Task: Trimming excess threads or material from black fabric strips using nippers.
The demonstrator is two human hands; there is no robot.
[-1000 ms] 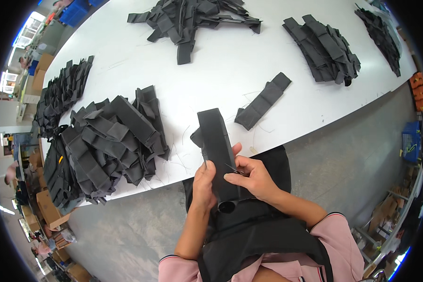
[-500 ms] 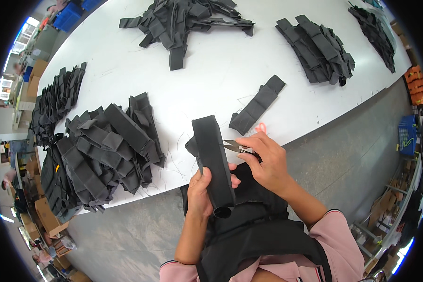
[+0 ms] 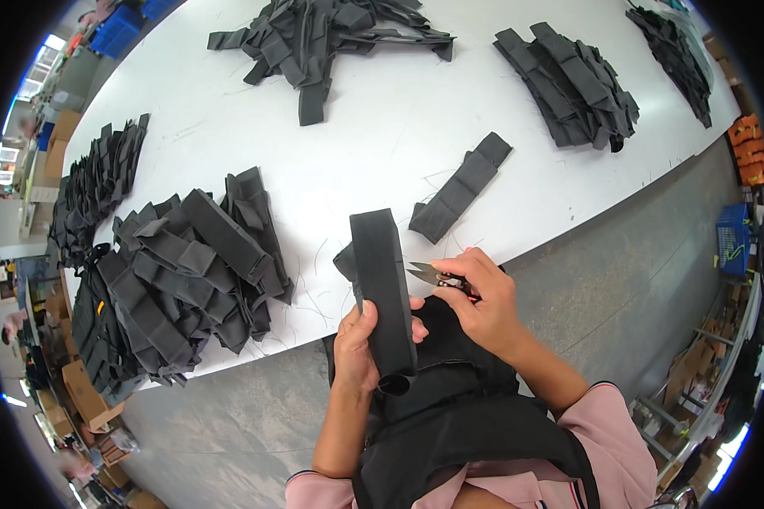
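A long black fabric strip, folded and sewn, stands nearly upright in my left hand. The thumb presses on its front while the fingertips come round its right edge. My right hand is closed on a pair of thread snips. Their pointed blades are parted and aim left at the strip's right edge, a small gap away from it. Beyond the hands, a single black fabric piece lies slantwise on the white table.
A big heap of black fabric pieces covers the table's near left, with another pile behind it. More piles lie at the far middle and far right. Loose threads litter the tabletop. A blue basket stands off to the right.
My right hand has drawn the snips slightly right and down, away from the strip's edge. The strip stays in my left hand, almost unmoved. The whole view has shifted a little.
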